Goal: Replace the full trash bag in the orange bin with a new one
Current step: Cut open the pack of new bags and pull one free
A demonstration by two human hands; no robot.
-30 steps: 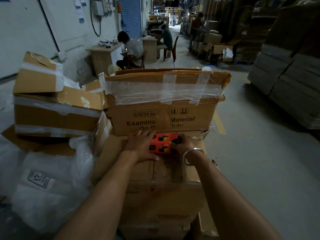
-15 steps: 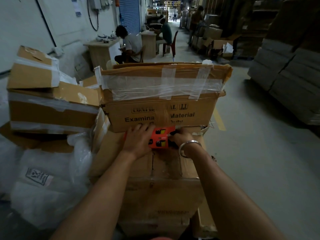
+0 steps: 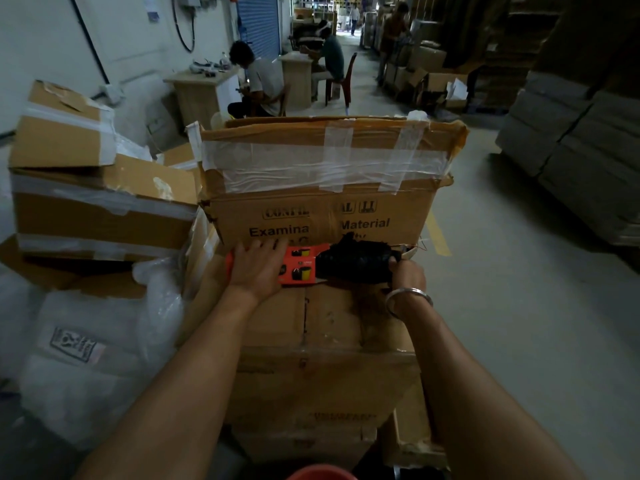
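Note:
An orange packet of trash bags [image 3: 298, 268] lies on top of a cardboard box [image 3: 322, 327] in front of me. My left hand [image 3: 258, 268] presses flat on the packet's left end and holds it down. My right hand [image 3: 407, 271] grips a black roll of trash bags [image 3: 353, 263] that sticks out of the packet's right end. A silver bangle sits on my right wrist. The rim of the orange bin [image 3: 320, 473] shows at the bottom edge, below my arms.
A taped box marked "Examination Material" [image 3: 325, 188] stands just behind the packet. More boxes [image 3: 97, 188] and clear plastic bags [image 3: 90, 358] pile up on the left. Bare concrete floor runs along the right toward stacked cartons [image 3: 581, 157]. People sit at desks far ahead.
My right hand has pulled the black roll out of the orange packet toward the right. My left hand stays on the packet.

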